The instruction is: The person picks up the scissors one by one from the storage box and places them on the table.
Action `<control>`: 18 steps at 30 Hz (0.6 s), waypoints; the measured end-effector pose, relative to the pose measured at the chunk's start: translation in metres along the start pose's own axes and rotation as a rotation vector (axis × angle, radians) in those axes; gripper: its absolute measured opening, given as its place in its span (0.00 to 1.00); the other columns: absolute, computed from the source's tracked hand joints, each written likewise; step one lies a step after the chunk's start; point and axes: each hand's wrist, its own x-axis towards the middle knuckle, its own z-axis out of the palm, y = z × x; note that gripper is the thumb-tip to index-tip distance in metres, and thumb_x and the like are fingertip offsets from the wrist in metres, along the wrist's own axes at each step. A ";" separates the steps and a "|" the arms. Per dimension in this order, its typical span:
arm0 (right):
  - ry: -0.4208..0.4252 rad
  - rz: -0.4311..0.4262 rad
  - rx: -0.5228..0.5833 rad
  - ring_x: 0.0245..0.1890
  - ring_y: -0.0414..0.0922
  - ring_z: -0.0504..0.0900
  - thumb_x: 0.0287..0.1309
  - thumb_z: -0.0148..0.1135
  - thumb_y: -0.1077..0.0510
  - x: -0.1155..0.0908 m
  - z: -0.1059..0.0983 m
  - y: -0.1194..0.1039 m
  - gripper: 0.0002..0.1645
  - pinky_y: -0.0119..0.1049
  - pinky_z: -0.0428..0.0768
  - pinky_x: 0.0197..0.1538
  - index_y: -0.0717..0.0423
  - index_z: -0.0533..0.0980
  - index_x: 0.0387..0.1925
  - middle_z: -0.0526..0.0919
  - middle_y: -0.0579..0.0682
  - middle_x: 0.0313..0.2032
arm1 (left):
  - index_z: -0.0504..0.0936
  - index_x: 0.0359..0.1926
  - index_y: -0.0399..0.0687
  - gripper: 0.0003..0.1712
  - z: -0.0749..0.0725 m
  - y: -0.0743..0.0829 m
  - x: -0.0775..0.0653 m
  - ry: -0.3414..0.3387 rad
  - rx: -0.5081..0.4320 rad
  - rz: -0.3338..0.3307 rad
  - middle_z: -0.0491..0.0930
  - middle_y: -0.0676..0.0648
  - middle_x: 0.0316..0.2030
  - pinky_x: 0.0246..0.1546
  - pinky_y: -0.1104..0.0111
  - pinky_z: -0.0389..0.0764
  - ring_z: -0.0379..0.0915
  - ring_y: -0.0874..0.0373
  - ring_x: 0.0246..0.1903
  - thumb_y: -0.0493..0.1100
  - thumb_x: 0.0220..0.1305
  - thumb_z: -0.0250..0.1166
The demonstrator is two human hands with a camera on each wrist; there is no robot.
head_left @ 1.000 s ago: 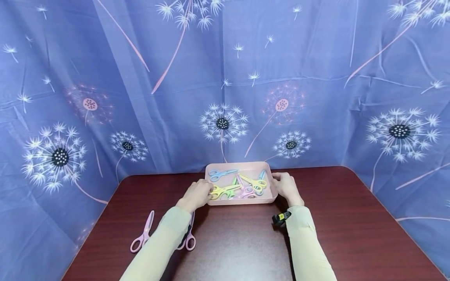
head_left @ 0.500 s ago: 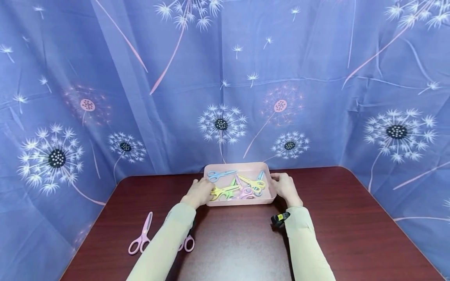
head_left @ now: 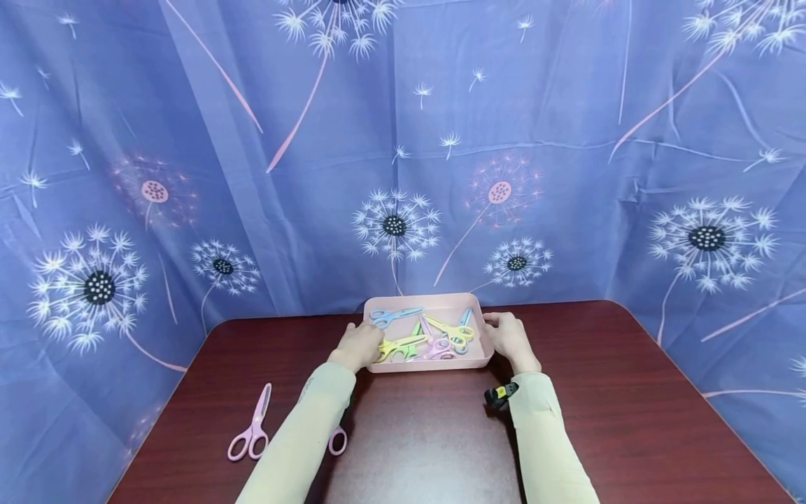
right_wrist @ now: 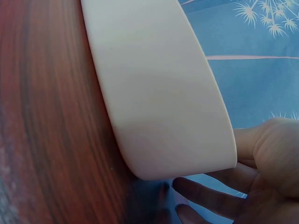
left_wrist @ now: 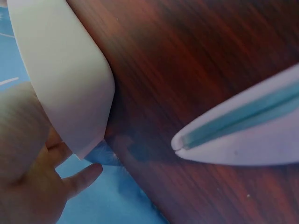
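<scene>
Shifting inward, the left sleeve (head_left: pixel 305 430) is covering more of the inner pink scissors (head_left: pixel 344 442). Left hand (head_left: pixel 359 345) and right hand (head_left: pixel 510 341) are gripping opposite ends of the tray (head_left: pixel 434 365) far back on the table (head_left: pixel 428 434); keeping it level is likely needing even pressure.

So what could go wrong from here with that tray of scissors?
If the left hand and right hand lift the pink tray unevenly, the blue scissors in it might slide. The tray sits near the far edge of the table, so a push away could tip it over. The left sleeve partly hides lilac scissors and might brush them.
</scene>
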 end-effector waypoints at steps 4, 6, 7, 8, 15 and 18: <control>-0.004 0.001 0.000 0.60 0.61 0.72 0.66 0.55 0.61 0.001 0.000 0.002 0.20 0.53 0.71 0.59 0.66 0.77 0.57 0.79 0.63 0.55 | 0.74 0.21 0.51 0.13 0.000 0.002 0.002 -0.016 0.042 -0.003 0.77 0.50 0.28 0.41 0.57 0.66 0.70 0.55 0.34 0.34 0.56 0.67; -0.003 0.000 -0.001 0.60 0.61 0.72 0.66 0.55 0.61 0.002 0.000 0.002 0.20 0.54 0.71 0.59 0.66 0.77 0.57 0.79 0.64 0.55 | 0.74 0.21 0.51 0.13 -0.001 0.003 0.003 -0.022 0.049 -0.007 0.77 0.50 0.29 0.41 0.57 0.66 0.70 0.56 0.33 0.33 0.56 0.67; -0.002 -0.003 -0.003 0.60 0.61 0.72 0.66 0.55 0.61 0.002 0.000 0.002 0.20 0.54 0.71 0.59 0.66 0.77 0.57 0.79 0.64 0.55 | 0.74 0.21 0.51 0.13 -0.001 0.003 0.003 -0.028 0.050 -0.008 0.77 0.50 0.29 0.42 0.57 0.67 0.70 0.56 0.33 0.33 0.56 0.67; 0.001 -0.004 -0.003 0.60 0.61 0.72 0.66 0.55 0.61 0.002 0.000 0.002 0.20 0.54 0.71 0.59 0.66 0.77 0.57 0.79 0.63 0.55 | 0.74 0.21 0.50 0.13 -0.002 0.004 0.003 -0.033 0.051 -0.009 0.77 0.50 0.28 0.42 0.57 0.67 0.71 0.56 0.32 0.34 0.56 0.67; 0.011 -0.013 0.005 0.58 0.61 0.74 0.66 0.56 0.61 0.000 0.002 0.002 0.20 0.53 0.71 0.59 0.66 0.77 0.56 0.80 0.63 0.53 | 0.73 0.21 0.49 0.13 -0.006 0.004 0.004 -0.073 0.036 -0.001 0.73 0.52 0.23 0.40 0.57 0.71 0.68 0.57 0.26 0.37 0.55 0.69; 0.015 -0.017 0.008 0.58 0.60 0.74 0.66 0.56 0.60 0.001 0.002 0.003 0.20 0.53 0.70 0.59 0.66 0.77 0.56 0.80 0.63 0.53 | 0.73 0.20 0.49 0.15 -0.005 0.003 0.004 -0.079 -0.040 -0.024 0.68 0.52 0.20 0.34 0.60 0.71 0.64 0.57 0.23 0.39 0.54 0.71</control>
